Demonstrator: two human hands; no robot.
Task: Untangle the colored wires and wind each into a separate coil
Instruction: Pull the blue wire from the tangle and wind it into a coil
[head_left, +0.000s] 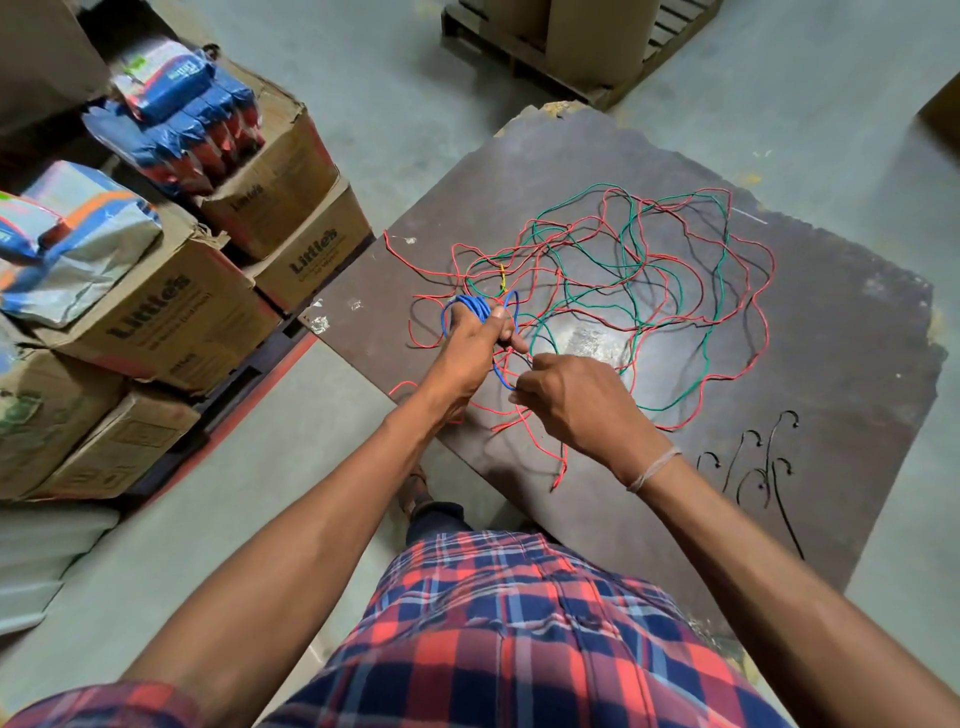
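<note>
A loose tangle of red wire (748, 291), green wire (719, 270) and thin black wire (724, 228) is spread over a dark brown board (831, 332). A short yellow piece (502, 278) lies in the tangle's near left part. My left hand (467, 348) is shut on a small coil of blue wire (470, 306), wound around its fingers. A free length of the blue wire (500, 374) runs down to my right hand (576, 400), which pinches it just above the board. Red strands pass under both hands.
Stacked cardboard boxes (171, 312) with blue and red packets (182, 119) stand on the left. A wooden pallet (524, 57) with a box is at the top. The board has a ragged far corner and black scrolled markings (763, 467) at its near right. Grey floor surrounds it.
</note>
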